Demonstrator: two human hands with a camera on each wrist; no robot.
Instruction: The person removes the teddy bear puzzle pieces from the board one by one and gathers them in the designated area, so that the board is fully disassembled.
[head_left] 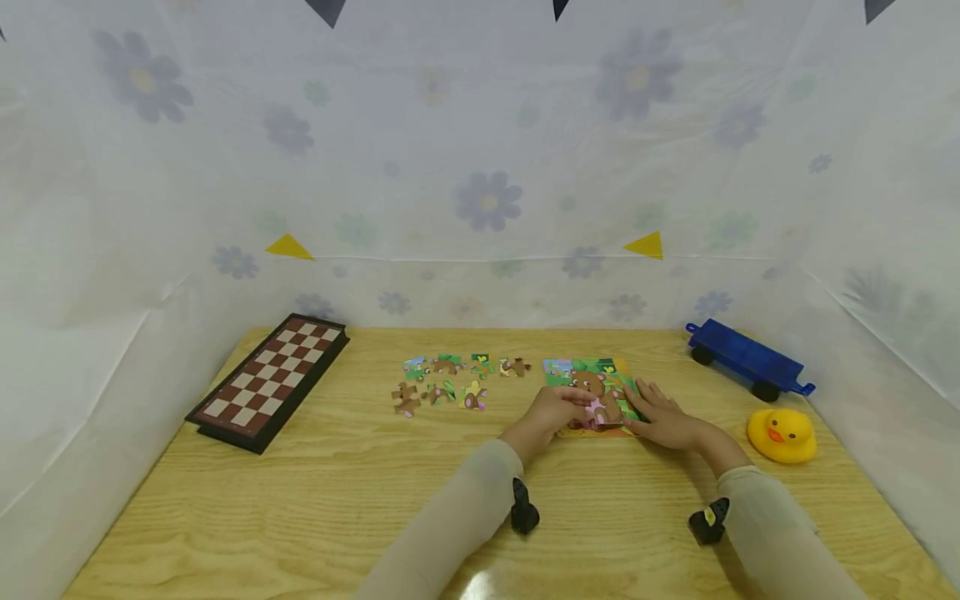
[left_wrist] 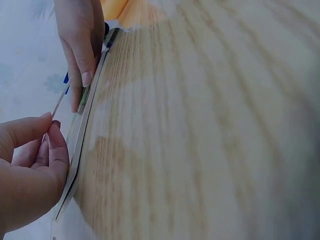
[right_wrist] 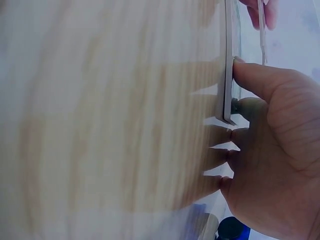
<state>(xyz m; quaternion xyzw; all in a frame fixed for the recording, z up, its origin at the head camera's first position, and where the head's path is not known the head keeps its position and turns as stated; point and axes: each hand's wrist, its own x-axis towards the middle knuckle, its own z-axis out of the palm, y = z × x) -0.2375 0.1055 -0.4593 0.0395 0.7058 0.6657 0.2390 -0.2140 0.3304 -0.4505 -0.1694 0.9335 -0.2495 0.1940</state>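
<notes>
On the right half of the table lies a jigsaw puzzle board (head_left: 558,372) with a brown bear picture. My left hand (head_left: 551,414) is over its lower left part and pinches a thin puzzle piece (left_wrist: 60,101) between thumb and fingers. The piece is tilted up, edge-on in both wrist views. My right hand (head_left: 669,419) rests at the board's right side, fingers spread, thumb on its near edge. Left of the board are several loose puzzle pieces, among them a brown one (head_left: 407,399) and one with a bear's face (head_left: 446,365).
A folded checkered game board (head_left: 273,379) lies at the table's left. At the right stand a blue toy wagon (head_left: 746,354) and a yellow rubber duck (head_left: 782,436). White flowered cloth (head_left: 420,208) encloses the back and sides of the wooden table (head_left: 315,517).
</notes>
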